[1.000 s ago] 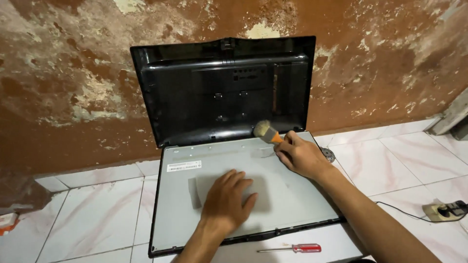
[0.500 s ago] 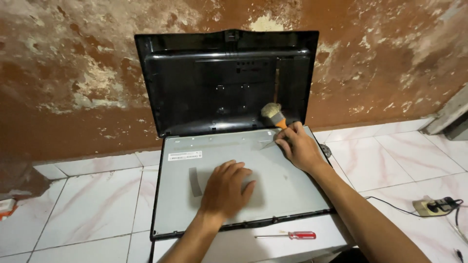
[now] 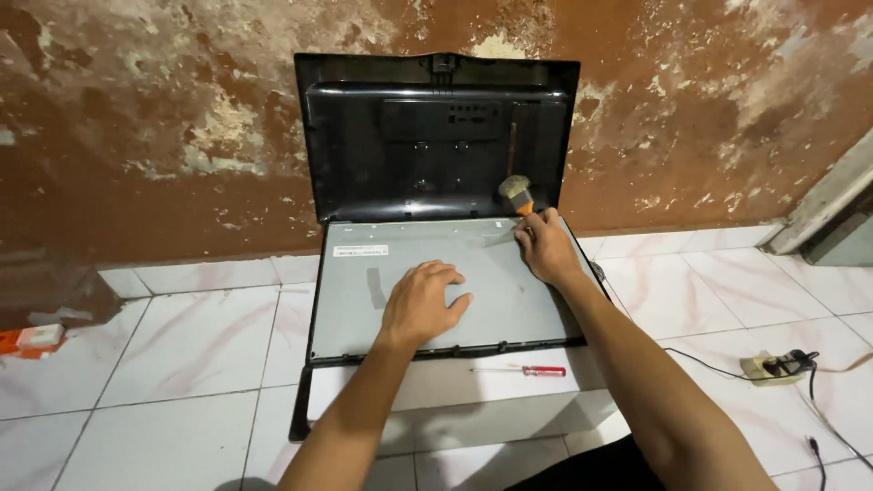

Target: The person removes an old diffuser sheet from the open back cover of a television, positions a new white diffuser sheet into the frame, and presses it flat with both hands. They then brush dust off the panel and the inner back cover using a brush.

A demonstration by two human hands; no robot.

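A grey metal display panel (image 3: 364, 309) lies flat on the tiled floor. Its black plastic back cover (image 3: 409, 136) leans upright against the wall behind it. My left hand (image 3: 421, 303) rests palm down on the middle of the panel, fingers spread. My right hand (image 3: 544, 245) is at the panel's far right corner, holding a small brush (image 3: 516, 193) with an orange handle and pale bristles, which points up at the lower right of the back cover.
A red-handled screwdriver (image 3: 521, 370) lies on a white sheet (image 3: 455, 391) in front of the panel. A power strip with cables (image 3: 773, 365) sits on the tiles at right. An orange and white object (image 3: 32, 339) lies at far left. Peeling red-brown wall behind.
The view has shifted slightly downward and closer. My right hand with the brush has lifted a little toward the back cover's lower right. My left hand stays on the panel.
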